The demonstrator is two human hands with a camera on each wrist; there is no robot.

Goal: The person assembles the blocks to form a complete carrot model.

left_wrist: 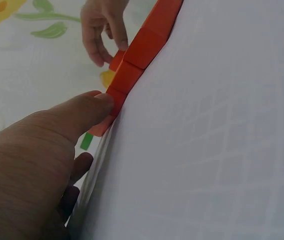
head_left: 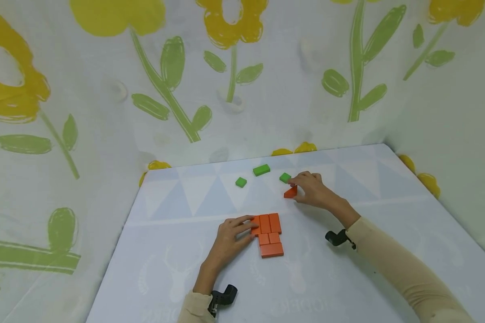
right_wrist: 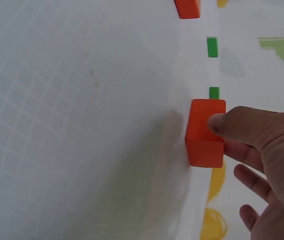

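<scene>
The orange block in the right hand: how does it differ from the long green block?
The right hand pinches the orange block; no hand touches the long green block. The long green block lies nearer the far edge of the table than the orange block. Each is one plain colour.

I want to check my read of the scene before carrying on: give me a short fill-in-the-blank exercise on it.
The lone orange block is held by the ____ hand.
The left hand touches the grouped orange blocks on their ____ side in the head view.
On the table lie ____ green blocks.

Missing words: right; left; three.
</scene>
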